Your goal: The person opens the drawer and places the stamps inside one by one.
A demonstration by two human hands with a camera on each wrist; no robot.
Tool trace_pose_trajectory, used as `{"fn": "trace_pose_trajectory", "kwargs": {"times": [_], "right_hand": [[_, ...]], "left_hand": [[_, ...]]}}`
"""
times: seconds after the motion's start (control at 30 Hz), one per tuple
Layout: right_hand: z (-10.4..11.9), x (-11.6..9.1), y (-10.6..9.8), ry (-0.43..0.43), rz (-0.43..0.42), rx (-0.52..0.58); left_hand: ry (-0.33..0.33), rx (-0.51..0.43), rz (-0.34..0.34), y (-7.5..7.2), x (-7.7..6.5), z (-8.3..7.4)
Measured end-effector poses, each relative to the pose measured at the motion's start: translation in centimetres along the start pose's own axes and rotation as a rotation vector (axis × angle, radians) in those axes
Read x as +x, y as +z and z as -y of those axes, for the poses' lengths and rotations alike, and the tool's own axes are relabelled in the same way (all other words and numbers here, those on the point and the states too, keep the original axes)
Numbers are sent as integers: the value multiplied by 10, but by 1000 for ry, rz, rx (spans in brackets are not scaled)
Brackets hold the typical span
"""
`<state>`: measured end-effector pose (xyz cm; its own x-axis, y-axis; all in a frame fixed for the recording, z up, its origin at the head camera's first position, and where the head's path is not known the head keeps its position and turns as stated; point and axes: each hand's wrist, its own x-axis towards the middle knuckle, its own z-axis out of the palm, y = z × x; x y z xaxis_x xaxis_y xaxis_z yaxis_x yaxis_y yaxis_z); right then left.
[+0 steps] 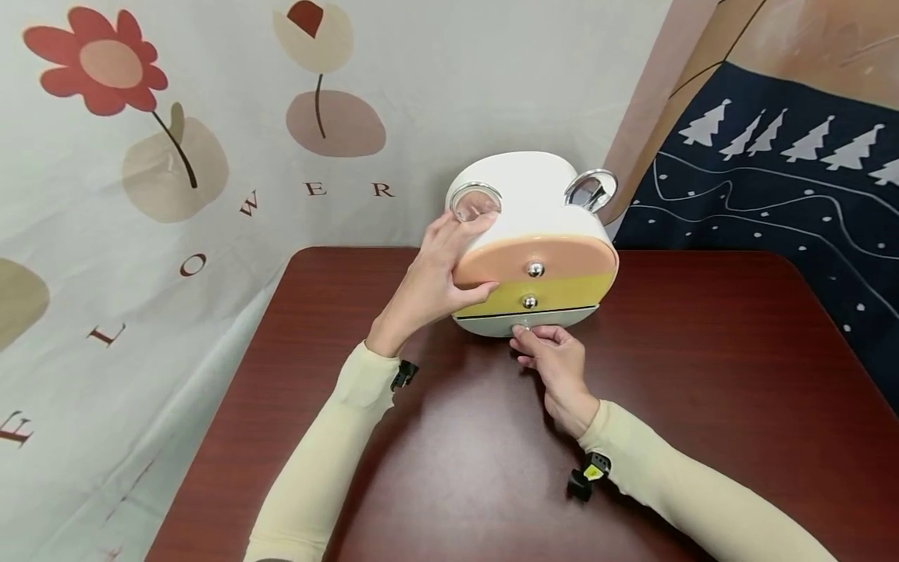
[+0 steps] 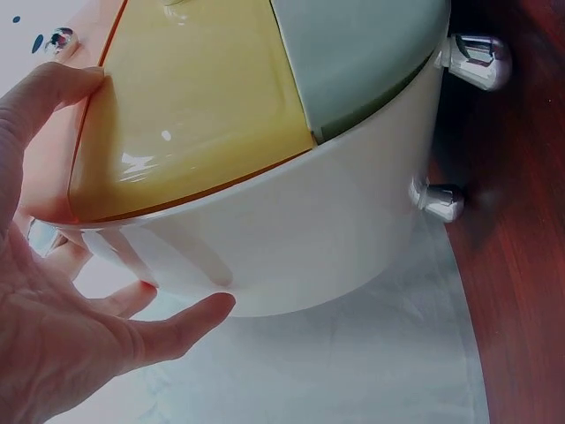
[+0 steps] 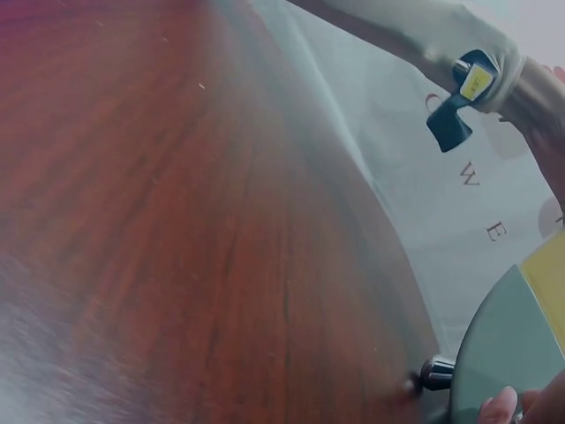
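Note:
A white mini drawer cabinet (image 1: 527, 187), rounded like an alarm clock, stands on the table. Its front has an orange drawer (image 1: 562, 254), a yellow drawer (image 1: 572, 290) and, lowest, a grey-green drawer (image 1: 485, 326). In the left wrist view the grey-green front stands slightly out from the white body. My left hand (image 1: 431, 277) rests on the cabinet's left side, thumb on the front, the other fingers spread along the side and top. With thumb and fingers my right hand (image 1: 558, 367) pinches the lowest drawer's knob, mostly hidden; the right wrist view shows only its fingertips (image 3: 499, 406).
Two silver-rimmed rings (image 1: 592, 190) stick up from the cabinet's top. Short silver feet (image 2: 441, 201) support it on the dark red wooden table (image 1: 702, 375). Close behind hang a flower-printed cloth (image 1: 421, 78) and a navy cloth (image 1: 765, 179) with white trees.

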<state>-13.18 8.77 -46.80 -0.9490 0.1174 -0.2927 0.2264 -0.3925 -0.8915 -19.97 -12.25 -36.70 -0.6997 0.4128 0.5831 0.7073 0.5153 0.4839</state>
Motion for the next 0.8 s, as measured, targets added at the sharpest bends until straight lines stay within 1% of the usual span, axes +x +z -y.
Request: {"fn": "trace_pose_trajectory", "kwargs": {"times": [0.17,0.3,0.4,0.47,0.57,0.63,0.73,0.8], "right_hand": [[-3,4,3,21,1,15],[-4,6,4,32,2,17],[-4,7,1,42,19,-8],[-2,8,-3,50,51,-44],[3,9,-12,68,134,-168],[8,10,-19,55,209,-293],[18,10,-32,-10,365,-569],[28,9,-40,-103,479,-779]], "left_hand": [[-10,13,5,-2,-3,-2],[-10,17,10,-3,-3,0],[-10,10,17,-2,-3,2],[8,14,20,-1,-3,5],[38,38,15,3,-6,8],[47,78,8,5,-13,8],[27,141,-1,7,-29,3],[6,195,-7,5,-42,-4]]}}
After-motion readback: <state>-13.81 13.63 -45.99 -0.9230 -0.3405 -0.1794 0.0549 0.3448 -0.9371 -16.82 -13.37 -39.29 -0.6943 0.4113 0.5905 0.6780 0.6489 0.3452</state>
